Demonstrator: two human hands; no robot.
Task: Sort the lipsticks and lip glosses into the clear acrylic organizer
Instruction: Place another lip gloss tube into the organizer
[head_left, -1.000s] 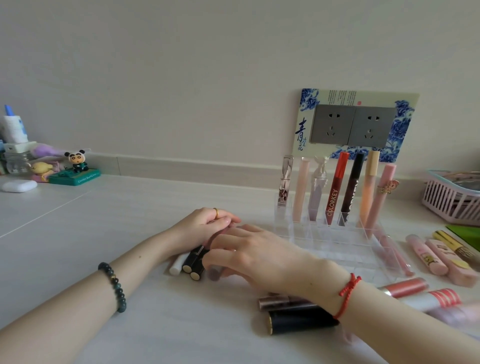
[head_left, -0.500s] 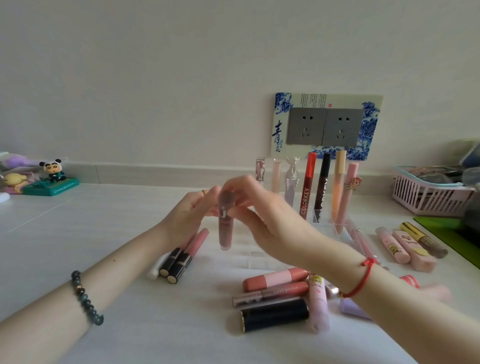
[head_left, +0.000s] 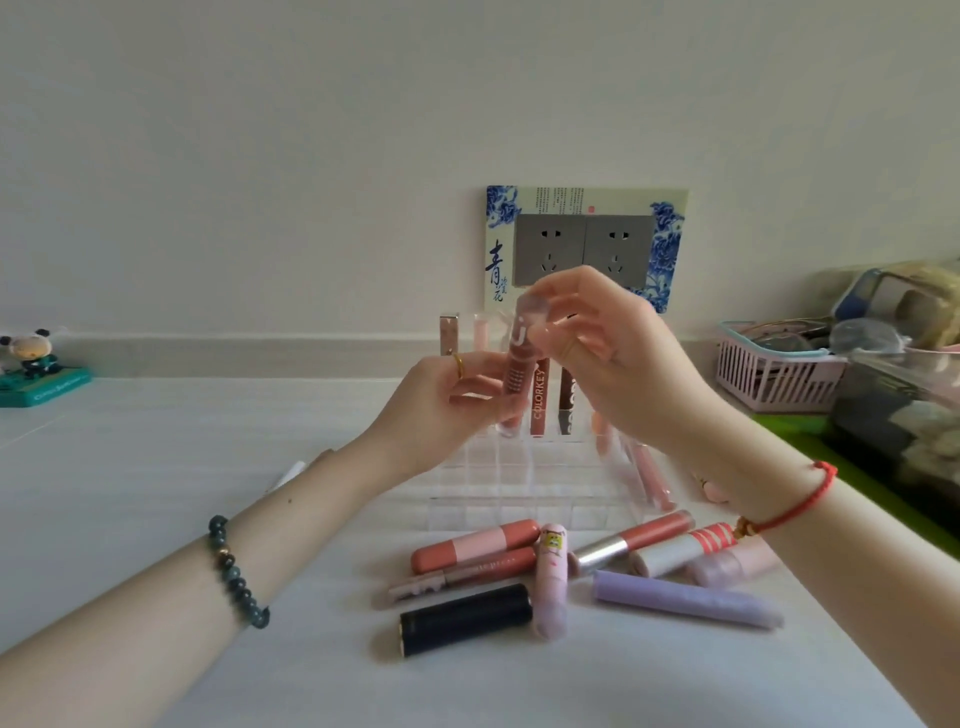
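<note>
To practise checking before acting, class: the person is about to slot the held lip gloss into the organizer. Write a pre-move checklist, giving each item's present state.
1. Grip on lip gloss: ok; left hand holds its body, right hand pinches its cap.
2. Tube near upright: ok.
3. Free slots in clear organizer: ok; the front rows look empty.
4. Cap fully closed: cannot tell.
5. Clearance from COLORKEY tube just behind: cannot tell.
6. Everything sorted: not ok; black lipstick and lilac tube lie on the table.
</note>
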